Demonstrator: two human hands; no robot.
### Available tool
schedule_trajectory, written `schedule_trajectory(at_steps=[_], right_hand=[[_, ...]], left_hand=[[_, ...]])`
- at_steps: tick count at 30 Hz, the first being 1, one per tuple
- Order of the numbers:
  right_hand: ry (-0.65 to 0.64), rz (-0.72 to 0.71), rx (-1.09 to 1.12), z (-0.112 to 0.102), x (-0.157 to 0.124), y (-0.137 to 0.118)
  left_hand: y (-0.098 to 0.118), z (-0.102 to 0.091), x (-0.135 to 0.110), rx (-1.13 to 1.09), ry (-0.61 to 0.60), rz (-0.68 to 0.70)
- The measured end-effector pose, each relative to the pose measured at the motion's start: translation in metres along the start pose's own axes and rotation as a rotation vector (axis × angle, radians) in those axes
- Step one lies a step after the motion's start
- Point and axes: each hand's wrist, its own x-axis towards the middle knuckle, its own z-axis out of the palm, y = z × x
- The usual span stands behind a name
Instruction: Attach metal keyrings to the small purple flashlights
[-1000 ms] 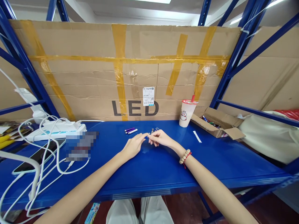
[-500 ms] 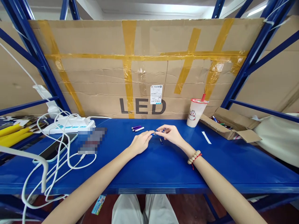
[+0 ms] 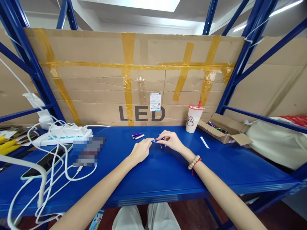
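My left hand rests low over the blue tabletop, its fingers closed on a small shiny blue pen-like part. From the other side my right hand pinches at the silvery end of that same part, so the fingertips of both hands nearly meet. What exactly the right fingers grip is too small to make out. Just under the right hand lies another short dark-blue piece. Beyond my left hand sit several short purple cylinders, one with a white end.
Left: a white power strip, tangled white cables, a phone and a blurred-out item. Right: a drink cup with red straw, a white strip and an open carton holding pens. A cardboard wall closes the back.
The camera view has tilted up and shifted a little to the right. Both hands stay together at the small blue part, with scarcely any change in their grip.
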Motion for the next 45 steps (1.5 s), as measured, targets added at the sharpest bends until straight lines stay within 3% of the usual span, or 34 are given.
schedule_trajectory(at_steps=[6,22,28,37,45], right_hand=[[-0.072,0.079,0.142,0.004,0.0,0.006],[-0.205,0.003,-0.137,-0.007,0.008,0.017],[-0.196,-0.038,-0.234,-0.01,0.011,0.012],[-0.147,-0.03,-0.141,-0.007,0.005,0.015],[-0.068,-0.009,-0.115,-0.005,0.005,0.006]], left_hand=[[-0.004,0.001,-0.001,-0.004,-0.004,-0.032],[0.006,0.009,0.007,-0.059,-0.183,-0.042],[0.001,0.008,0.01,-0.161,-0.228,-0.085],[0.001,0.008,0.009,-0.244,-0.225,-0.084],[0.008,0.006,0.005,-0.216,-0.12,-0.108]])
